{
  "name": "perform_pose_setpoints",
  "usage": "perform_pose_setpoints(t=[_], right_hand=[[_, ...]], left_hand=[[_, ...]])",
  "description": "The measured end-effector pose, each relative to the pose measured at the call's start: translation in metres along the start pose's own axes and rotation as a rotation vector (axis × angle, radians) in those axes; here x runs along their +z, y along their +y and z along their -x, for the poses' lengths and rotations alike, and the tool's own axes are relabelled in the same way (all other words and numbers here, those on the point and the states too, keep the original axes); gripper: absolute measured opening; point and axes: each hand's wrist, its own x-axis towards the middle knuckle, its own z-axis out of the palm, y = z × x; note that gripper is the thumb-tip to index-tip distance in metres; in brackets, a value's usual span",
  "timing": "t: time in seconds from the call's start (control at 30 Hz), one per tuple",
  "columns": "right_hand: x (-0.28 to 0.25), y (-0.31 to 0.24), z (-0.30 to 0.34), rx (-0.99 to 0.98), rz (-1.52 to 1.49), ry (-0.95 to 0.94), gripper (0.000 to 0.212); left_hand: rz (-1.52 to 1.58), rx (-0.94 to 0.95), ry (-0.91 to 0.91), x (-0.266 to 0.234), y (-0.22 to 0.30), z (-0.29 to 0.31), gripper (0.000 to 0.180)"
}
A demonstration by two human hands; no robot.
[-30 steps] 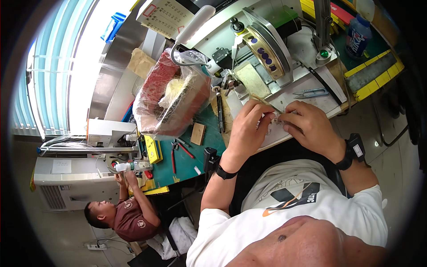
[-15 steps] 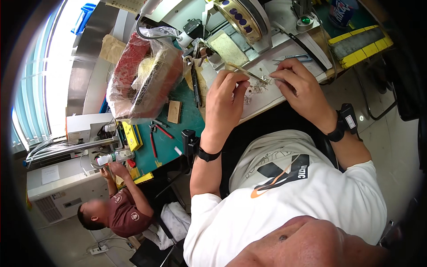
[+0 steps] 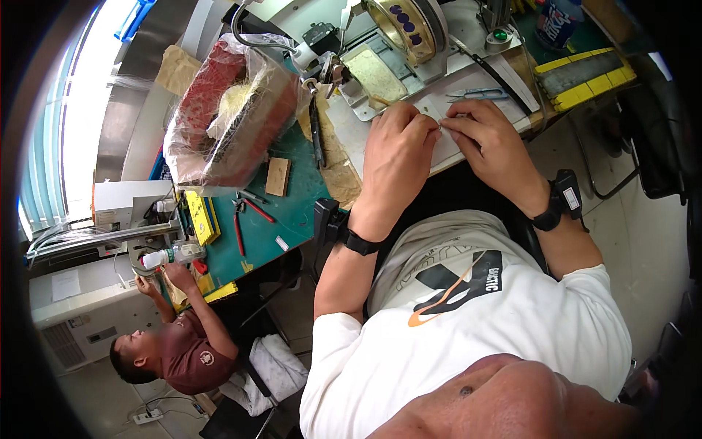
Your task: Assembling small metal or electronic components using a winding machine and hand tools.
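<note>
Taking the red bin (image 3: pixel 206 88) as our landmark.

Containers: we are counting one red bin, wrapped in clear plastic; inside, one pale yellow bundle (image 3: pixel 235 102) is lying. We are counting two larger bottles: one clear bottle (image 3: pixel 175 254), white-capped, is lying tilted below and left of the bin, near a co-worker in a maroon shirt (image 3: pixel 194 358); one blue bottle (image 3: pixel 559 23) is standing far right of the bin. What they are holding inside, we are not making out.

Hands, both right of the bin: our left hand (image 3: pixel 398 157) is closing its fingers around one thin tan tool (image 3: pixel 378 101), whose blunt end is showing beyond the knuckles. Our right hand (image 3: pixel 496 152) is meeting it at the fingertips, thumb and index nearly together; anything between them is too small, so we cannot tell whether it is gripping. We are wearing two black wristbands (image 3: pixel 360 244).

Other counts: one wooden block (image 3: pixel 278 177) and one red-handled pair of pliers (image 3: pixel 238 228) are lying below the bin; one pair of snips (image 3: pixel 477 94) and one brass-coloured wheel (image 3: pixel 404 33) are sitting right of it.
</note>
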Motion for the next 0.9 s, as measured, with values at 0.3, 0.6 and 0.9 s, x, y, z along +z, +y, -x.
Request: perform_pose_setpoints(t=[0.3,0.6,0.9], right_hand=[[0.002,0.001,-0.001,-0.005,0.009,0.015,0.02],[-0.001,-0.002,-0.006,0.136,-0.157,0.064,0.014],[-0.009,-0.021,-0.024,0.417,-0.637,-0.019,0.017]], left_hand=[[-0.08,-0.008,0.023,0.016,0.0,-0.005,0.01],[-0.005,-0.002,0.07,0.001,0.003,-0.011,0.012],[0.127,0.03,0.19,-0.011,0.019,-0.011,0.014]])
